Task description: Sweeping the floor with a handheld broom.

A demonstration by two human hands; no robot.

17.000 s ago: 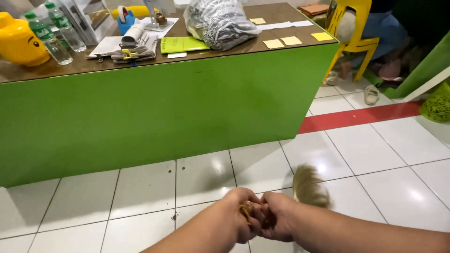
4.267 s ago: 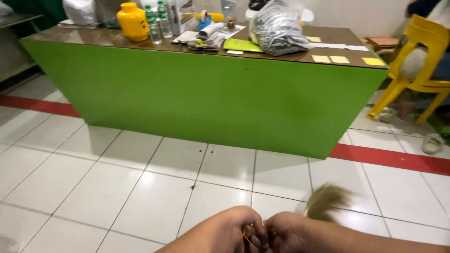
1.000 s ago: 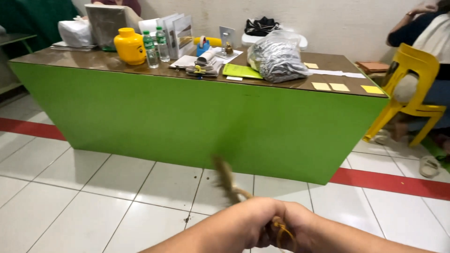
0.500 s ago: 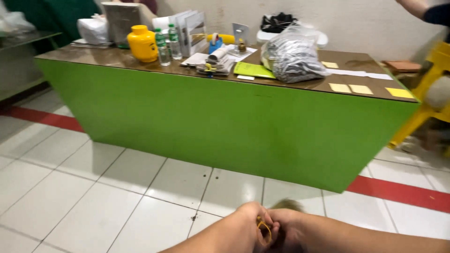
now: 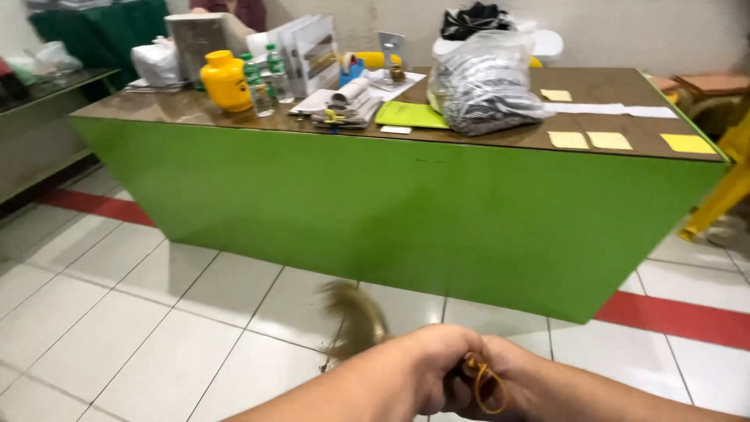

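While yellow sticky notes (image 5: 569, 140) are lying on the green desk (image 5: 406, 211), we are clenching both left hand (image 5: 437, 367) and right hand (image 5: 500, 383) around a blurred fibre bundle (image 5: 355, 316) bound by a yellow rubber band (image 5: 484, 383)

Both hands meet low over the white tiled floor (image 5: 156, 328). The left hand (image 5: 437, 373) and right hand (image 5: 500, 387) close together around the end of a tan fibre bundle (image 5: 355, 316), which sticks out blurred to the left. A yellow rubber band (image 5: 486, 384) loops between the fingers. Behind stands a green counter (image 5: 406, 211) with a yellow jar (image 5: 225, 80), water bottles (image 5: 266, 74) and a clear plastic bag (image 5: 484, 82).
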